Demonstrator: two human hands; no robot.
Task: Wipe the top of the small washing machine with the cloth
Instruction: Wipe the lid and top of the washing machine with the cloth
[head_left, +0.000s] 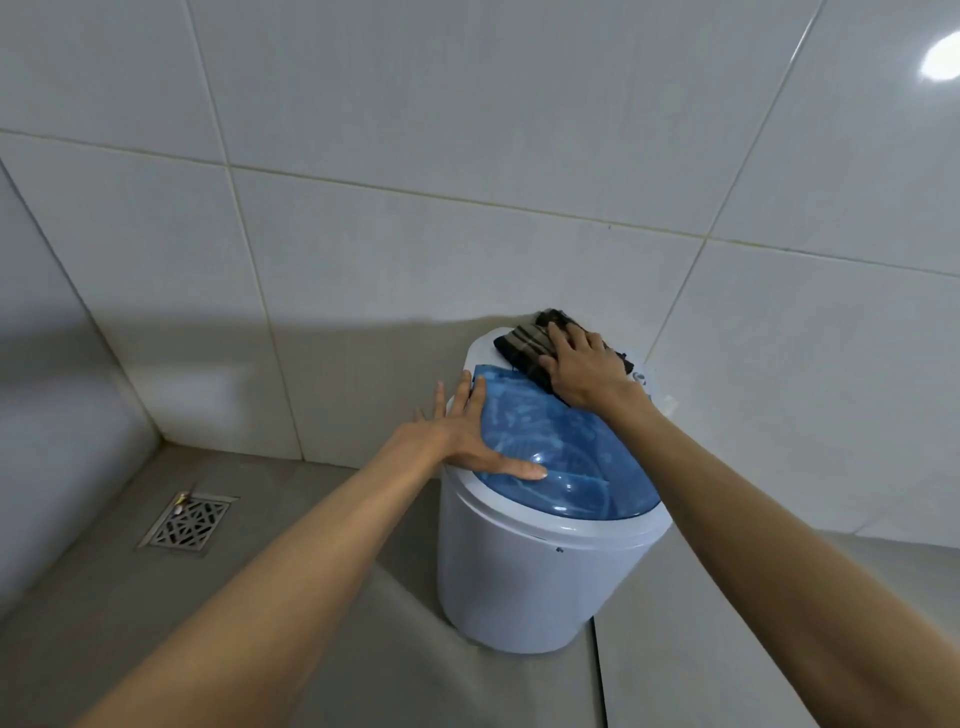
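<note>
A small white washing machine (519, 582) with a translucent blue lid (566, 457) stands on the floor against the tiled wall. A dark striped cloth (522, 343) lies on the white back part of its top. My right hand (584, 366) presses flat on the cloth, fingers spread toward the wall. My left hand (462, 431) rests flat on the left edge of the lid, fingers apart and thumb on the blue plastic, holding nothing.
White wall tiles (467, 130) rise right behind the machine. A metal floor drain (189, 525) sits in the grey floor at the left. A white curved fixture (57, 467) fills the far left edge.
</note>
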